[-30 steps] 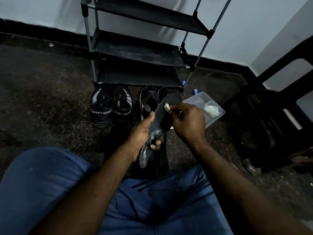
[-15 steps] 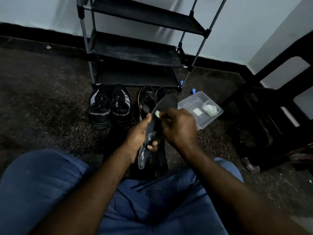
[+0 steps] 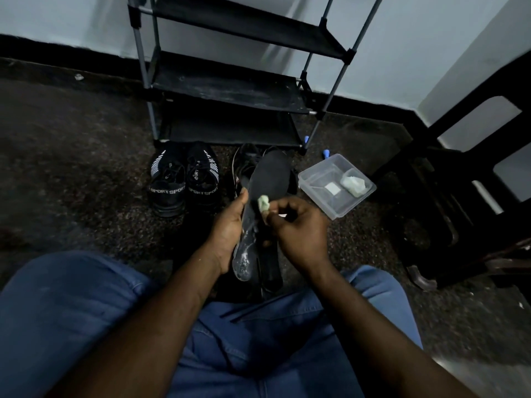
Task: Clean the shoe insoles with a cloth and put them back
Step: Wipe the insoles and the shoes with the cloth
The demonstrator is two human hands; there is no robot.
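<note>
The cloth (image 3: 263, 203) has slid down the insole (image 3: 267, 179), right hand (image 3: 298, 231) fingers pinching it, left hand (image 3: 230, 228) fingers gripping the insole.

Insole (image 3: 267, 182): dark, long, foot-shaped, held up lengthwise just in front of the shoe rack (image 3: 227, 90), toe end toward rack, heel end toward the person. Toe half matte black; heel half looks wet/shiny w/ pale streaks. Slightly tilted, gripped along its left edge.

Cloth (image 3: 263, 203): small pale greenish-white wad, crumpled, pressed on insole mid-section, nearer the person than the rack.

2nd dark insole (image 3: 270, 271): lies flat on floor, further from rack, partly under the held one.

Dark shoes (image 3: 247, 165): on floor right at rack's foot, behind held insole, mostly hidden; detail can't be made out.
</note>
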